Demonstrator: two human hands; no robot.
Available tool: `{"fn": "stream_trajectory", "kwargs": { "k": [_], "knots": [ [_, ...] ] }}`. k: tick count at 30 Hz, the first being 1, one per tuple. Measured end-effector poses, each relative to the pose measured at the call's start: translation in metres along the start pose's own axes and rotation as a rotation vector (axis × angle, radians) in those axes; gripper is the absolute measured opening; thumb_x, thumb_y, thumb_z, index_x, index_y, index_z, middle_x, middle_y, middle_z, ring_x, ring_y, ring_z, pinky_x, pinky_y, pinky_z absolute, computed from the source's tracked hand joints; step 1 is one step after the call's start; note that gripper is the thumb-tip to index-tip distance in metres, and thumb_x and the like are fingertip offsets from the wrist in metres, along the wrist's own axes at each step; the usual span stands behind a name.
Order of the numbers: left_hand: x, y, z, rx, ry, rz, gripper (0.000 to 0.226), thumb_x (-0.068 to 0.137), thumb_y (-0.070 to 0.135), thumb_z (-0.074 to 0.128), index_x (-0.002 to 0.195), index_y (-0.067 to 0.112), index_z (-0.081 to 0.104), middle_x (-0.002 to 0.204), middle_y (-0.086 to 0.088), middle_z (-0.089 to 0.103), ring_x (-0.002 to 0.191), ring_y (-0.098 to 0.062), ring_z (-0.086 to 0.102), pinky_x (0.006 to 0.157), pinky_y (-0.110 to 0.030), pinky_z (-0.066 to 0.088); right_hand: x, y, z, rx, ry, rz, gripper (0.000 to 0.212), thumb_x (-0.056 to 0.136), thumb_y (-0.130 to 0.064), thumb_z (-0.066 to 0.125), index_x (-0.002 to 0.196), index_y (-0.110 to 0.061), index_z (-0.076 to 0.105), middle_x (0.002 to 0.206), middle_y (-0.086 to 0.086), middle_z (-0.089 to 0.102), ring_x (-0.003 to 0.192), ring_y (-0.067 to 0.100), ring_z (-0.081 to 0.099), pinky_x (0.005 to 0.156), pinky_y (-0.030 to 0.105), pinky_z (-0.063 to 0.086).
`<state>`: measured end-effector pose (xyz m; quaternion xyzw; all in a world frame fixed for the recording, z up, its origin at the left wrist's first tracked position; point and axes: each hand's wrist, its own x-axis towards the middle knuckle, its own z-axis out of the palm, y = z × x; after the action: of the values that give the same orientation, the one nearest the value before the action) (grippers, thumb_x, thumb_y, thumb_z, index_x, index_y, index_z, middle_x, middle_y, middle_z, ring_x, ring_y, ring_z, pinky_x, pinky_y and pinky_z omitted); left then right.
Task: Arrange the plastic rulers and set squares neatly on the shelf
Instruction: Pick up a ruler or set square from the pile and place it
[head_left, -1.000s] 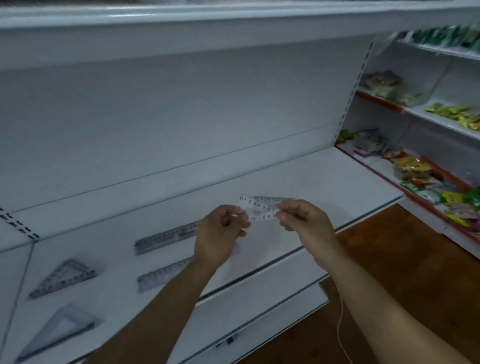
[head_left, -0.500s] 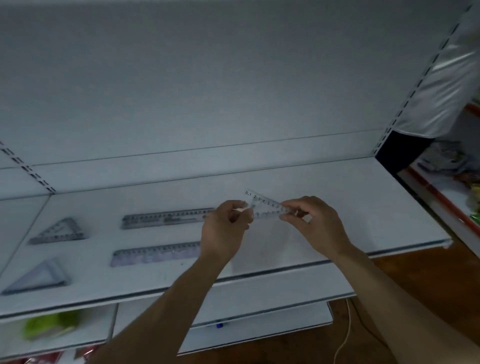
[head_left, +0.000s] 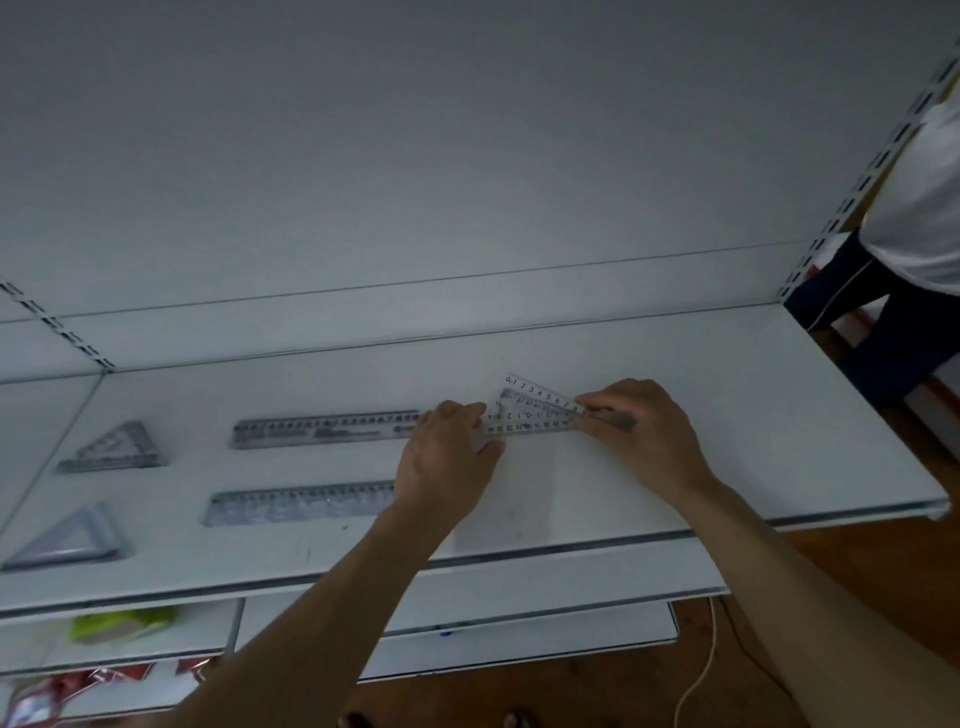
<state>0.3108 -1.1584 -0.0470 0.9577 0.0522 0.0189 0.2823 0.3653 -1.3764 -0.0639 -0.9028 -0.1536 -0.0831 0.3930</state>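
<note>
White shelf (head_left: 727, 415) across the frame. Near centre, left hand (head_left: 447, 462) and right hand (head_left: 644, 431), each pinching one end of a clear set square (head_left: 540, 410) low over the shelf. Toward 9 o'clock, upper ruler (head_left: 324, 428) and lower ruler (head_left: 301, 503) lying parallel. Farther out, rear set square (head_left: 117, 449) and front set square (head_left: 67, 540), flat.

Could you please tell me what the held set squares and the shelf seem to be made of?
Held set squares: clear, glossy plastic by the look of it; the white surface shows through them behind the black printed numbers.
Shelf: probably painted sheet metal with a matte white finish; it is a thin, flat board with a folded front lip, though coated board cannot be ruled out.
</note>
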Motion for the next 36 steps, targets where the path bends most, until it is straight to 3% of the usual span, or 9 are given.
{"fn": "stream_trajectory", "kwargs": {
  "k": [3,7,9,14,20,27,31,36],
  "knots": [
    [0.000,-0.002,0.003,0.014,0.011,-0.009,0.040,0.090,0.034,0.060,0.126,0.016,0.059,0.115,-0.005,0.057,0.109,-0.023,0.052,0.093,-0.031,0.042,0.002,0.007,0.004,-0.040,-0.015,-0.045,0.023,0.074,-0.034,0.078,0.094,-0.022,0.076,0.087,-0.009,0.066,0.086,0.005,0.050,0.078,0.003,0.033],
    [0.001,-0.004,0.005,0.004,0.025,-0.047,0.044,0.090,0.036,0.061,0.130,0.016,0.057,0.119,-0.004,0.056,0.112,-0.021,0.051,0.094,-0.028,0.039,0.003,0.012,0.007,-0.080,-0.038,-0.084,0.022,0.075,-0.039,0.077,0.094,-0.029,0.076,0.090,-0.010,0.066,0.085,0.016,0.057,0.081,0.037,0.048],
    [0.002,-0.004,0.005,-0.005,0.022,-0.058,0.045,0.090,0.036,0.061,0.130,0.016,0.057,0.120,-0.004,0.055,0.113,-0.021,0.051,0.095,-0.027,0.038,0.003,0.013,0.008,-0.106,-0.047,-0.087,0.022,0.075,-0.044,0.075,0.095,-0.033,0.075,0.092,-0.013,0.064,0.087,0.015,0.057,0.080,0.044,0.048],
    [0.003,-0.008,0.006,-0.035,0.022,-0.086,0.042,0.090,0.036,0.061,0.127,0.018,0.059,0.117,-0.002,0.055,0.108,-0.020,0.053,0.094,-0.029,0.042,0.004,0.015,0.008,-0.117,-0.076,-0.066,0.031,0.075,-0.045,0.074,0.102,-0.030,0.074,0.100,-0.011,0.064,0.092,0.016,0.055,0.086,0.042,0.046],
    [0.000,-0.008,0.009,-0.071,0.072,-0.083,0.035,0.089,0.034,0.063,0.121,0.019,0.065,0.110,-0.002,0.057,0.100,-0.019,0.055,0.091,-0.029,0.044,0.004,0.017,0.008,-0.114,-0.048,-0.061,0.028,0.075,-0.038,0.077,0.098,-0.022,0.075,0.098,-0.007,0.066,0.089,0.016,0.057,0.081,0.023,0.040],
    [0.000,-0.007,0.012,-0.096,0.097,-0.101,0.033,0.090,0.034,0.063,0.120,0.019,0.067,0.107,-0.002,0.057,0.099,-0.019,0.055,0.090,-0.027,0.043,0.006,0.015,0.006,-0.049,-0.062,-0.012,0.022,0.073,-0.035,0.079,0.091,-0.022,0.075,0.098,-0.010,0.065,0.091,0.012,0.056,0.086,0.026,0.043],
    [0.002,-0.008,0.012,-0.094,0.093,-0.114,0.033,0.090,0.036,0.063,0.119,0.021,0.067,0.105,0.001,0.056,0.099,-0.017,0.054,0.086,-0.023,0.039,0.006,0.014,0.005,-0.023,-0.069,0.007,0.021,0.073,-0.034,0.080,0.089,-0.023,0.075,0.097,-0.012,0.064,0.093,0.010,0.055,0.083,0.019,0.038],
    [0.002,-0.008,0.012,-0.083,0.083,-0.116,0.034,0.090,0.036,0.062,0.120,0.022,0.066,0.107,0.000,0.056,0.100,-0.017,0.054,0.086,-0.022,0.039,0.005,0.013,0.004,-0.013,-0.076,0.016,0.020,0.073,-0.035,0.080,0.089,-0.024,0.075,0.097,-0.014,0.062,0.094,0.009,0.054,0.086,0.022,0.040]
  ]
}}
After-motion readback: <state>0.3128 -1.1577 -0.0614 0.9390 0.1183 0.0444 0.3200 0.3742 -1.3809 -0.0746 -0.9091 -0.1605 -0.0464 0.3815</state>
